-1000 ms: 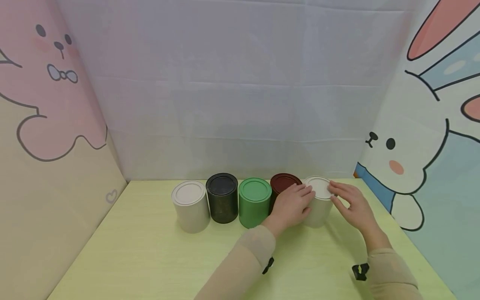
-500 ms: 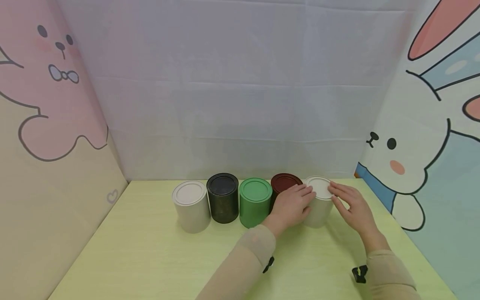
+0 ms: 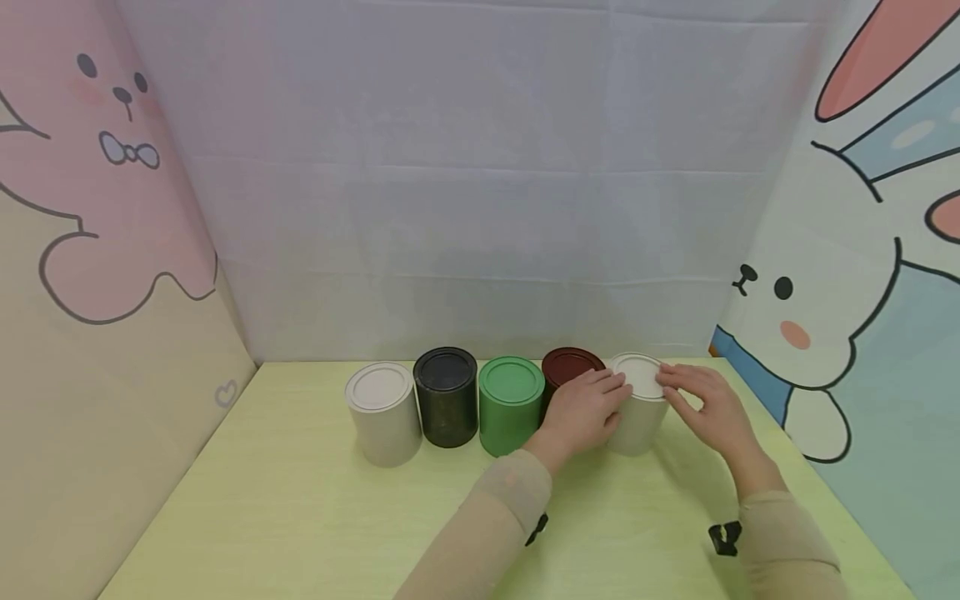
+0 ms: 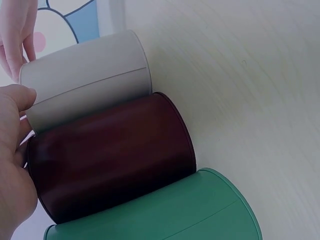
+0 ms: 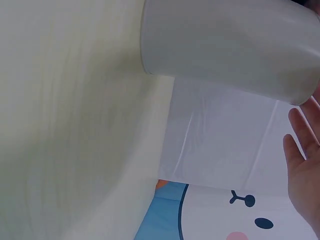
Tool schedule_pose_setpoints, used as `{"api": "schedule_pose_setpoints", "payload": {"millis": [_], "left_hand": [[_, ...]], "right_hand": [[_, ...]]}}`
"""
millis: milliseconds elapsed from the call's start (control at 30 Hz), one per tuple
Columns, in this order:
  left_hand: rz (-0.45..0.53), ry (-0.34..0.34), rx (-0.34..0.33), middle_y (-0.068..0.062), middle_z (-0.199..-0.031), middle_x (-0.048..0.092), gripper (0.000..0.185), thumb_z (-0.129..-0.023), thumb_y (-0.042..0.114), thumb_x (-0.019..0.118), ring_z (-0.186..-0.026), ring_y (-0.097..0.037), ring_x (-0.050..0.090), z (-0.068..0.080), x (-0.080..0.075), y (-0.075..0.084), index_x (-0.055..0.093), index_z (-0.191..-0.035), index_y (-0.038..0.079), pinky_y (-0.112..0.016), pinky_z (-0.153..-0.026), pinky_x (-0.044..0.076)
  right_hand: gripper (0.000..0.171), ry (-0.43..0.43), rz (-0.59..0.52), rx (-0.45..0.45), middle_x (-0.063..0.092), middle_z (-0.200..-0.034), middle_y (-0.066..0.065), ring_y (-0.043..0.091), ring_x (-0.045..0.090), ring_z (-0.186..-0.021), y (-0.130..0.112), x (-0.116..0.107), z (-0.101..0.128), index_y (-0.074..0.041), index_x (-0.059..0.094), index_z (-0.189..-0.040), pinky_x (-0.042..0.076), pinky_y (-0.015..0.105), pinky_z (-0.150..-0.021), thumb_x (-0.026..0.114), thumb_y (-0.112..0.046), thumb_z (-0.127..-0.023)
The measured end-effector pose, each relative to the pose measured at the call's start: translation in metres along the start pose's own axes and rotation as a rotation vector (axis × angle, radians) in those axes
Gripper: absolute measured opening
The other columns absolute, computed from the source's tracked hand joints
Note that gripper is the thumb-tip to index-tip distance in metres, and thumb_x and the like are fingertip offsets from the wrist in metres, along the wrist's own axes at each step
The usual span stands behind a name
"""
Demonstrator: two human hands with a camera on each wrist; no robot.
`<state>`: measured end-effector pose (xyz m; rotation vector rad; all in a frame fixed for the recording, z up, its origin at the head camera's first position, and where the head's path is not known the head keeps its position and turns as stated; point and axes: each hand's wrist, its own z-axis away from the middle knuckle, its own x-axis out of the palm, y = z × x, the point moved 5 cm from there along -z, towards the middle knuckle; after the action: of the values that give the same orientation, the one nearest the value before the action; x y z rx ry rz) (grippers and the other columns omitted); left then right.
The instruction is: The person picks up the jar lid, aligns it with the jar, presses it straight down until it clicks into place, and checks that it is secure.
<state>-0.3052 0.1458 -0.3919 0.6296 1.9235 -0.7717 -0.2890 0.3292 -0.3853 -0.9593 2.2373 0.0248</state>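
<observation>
At the right end of a row of lidded cans stands a white can (image 3: pixel 637 417), upright. My left hand (image 3: pixel 583 408) lies over the front of a dark red can (image 3: pixel 572 363), its fingertips reaching the left edge of the white lid. In the left wrist view, the thumb (image 4: pixel 22 96) meets the white can's lid end, and the other fingers are partly hidden behind the can tops. On the other side, my right hand (image 3: pixel 708 410) touches the right edge of that lid with extended fingertips. The right wrist view shows its palm off the can's side.
Left of the red can stand a green can (image 3: pixel 510 408), a black can (image 3: pixel 446 398) and another white can (image 3: pixel 382 415). They share a pale yellow table (image 3: pixel 285 517). A white cloth (image 3: pixel 480 208) rises behind, with cartoon-printed walls at both sides.
My right wrist has shifted slightly to the right while its fingertips stay by the white lid. The left hand and the cans hold their places.
</observation>
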Motion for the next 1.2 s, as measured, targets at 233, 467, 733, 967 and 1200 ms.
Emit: {"api": "schedule_pose_setpoints", "payload": {"millis": [233, 467, 733, 967, 1200], "left_hand": [[0.007, 0.003, -0.002, 0.010, -0.145, 0.052, 0.043, -0.100, 0.037, 0.058, -0.136, -0.009, 0.043, -0.001, 0.000, 0.000, 0.056, -0.142, 0.027, -0.026, -0.115, 0.028], [-0.007, -0.010, 0.000, 0.010, -0.145, 0.051, 0.044, -0.100, 0.039, 0.057, -0.137, -0.009, 0.042, -0.002, 0.003, 0.001, 0.055, -0.143, 0.026, -0.026, -0.115, 0.027], [-0.009, -0.006, 0.000, 0.009, -0.145, 0.051, 0.044, -0.100, 0.038, 0.057, -0.137, -0.009, 0.042, 0.000, -0.001, 0.001, 0.055, -0.143, 0.025, -0.027, -0.116, 0.027], [-0.008, -0.005, 0.003, 0.009, -0.145, 0.051, 0.044, -0.101, 0.038, 0.056, -0.137, -0.009, 0.042, 0.000, 0.001, 0.001, 0.055, -0.143, 0.025, -0.026, -0.116, 0.027], [-0.011, -0.024, -0.002, 0.009, -0.147, 0.050, 0.045, -0.101, 0.039, 0.055, -0.137, -0.009, 0.041, -0.001, 0.001, 0.002, 0.053, -0.144, 0.026, -0.026, -0.116, 0.026]], "right_hand": [[0.039, -0.137, -0.003, 0.023, 0.067, -0.119, 0.021, 0.042, 0.059, -0.108, 0.006, 0.002, -0.021, 0.004, 0.071, -0.116, 0.042, 0.057, -0.091, 0.080, 0.000, -0.077], [0.039, -0.270, -0.023, 0.113, 0.064, -0.123, 0.023, 0.045, 0.054, -0.115, 0.013, 0.006, -0.030, 0.002, 0.070, -0.119, 0.038, 0.063, -0.097, 0.079, -0.010, -0.083], [0.038, -0.332, -0.065, 0.134, 0.063, -0.125, 0.024, 0.048, 0.055, -0.116, 0.014, 0.006, -0.031, 0.003, 0.069, -0.120, 0.040, 0.064, -0.096, 0.077, -0.010, -0.086], [0.040, -0.368, -0.061, 0.157, 0.061, -0.128, 0.025, 0.047, 0.054, -0.118, 0.017, 0.009, -0.030, 0.005, 0.067, -0.124, 0.041, 0.063, -0.096, 0.075, -0.012, -0.088], [0.036, -0.373, -0.070, 0.125, 0.061, -0.130, 0.023, 0.045, 0.054, -0.120, 0.017, 0.012, -0.026, 0.002, 0.067, -0.125, 0.045, 0.048, -0.100, 0.071, -0.012, -0.092]]}}
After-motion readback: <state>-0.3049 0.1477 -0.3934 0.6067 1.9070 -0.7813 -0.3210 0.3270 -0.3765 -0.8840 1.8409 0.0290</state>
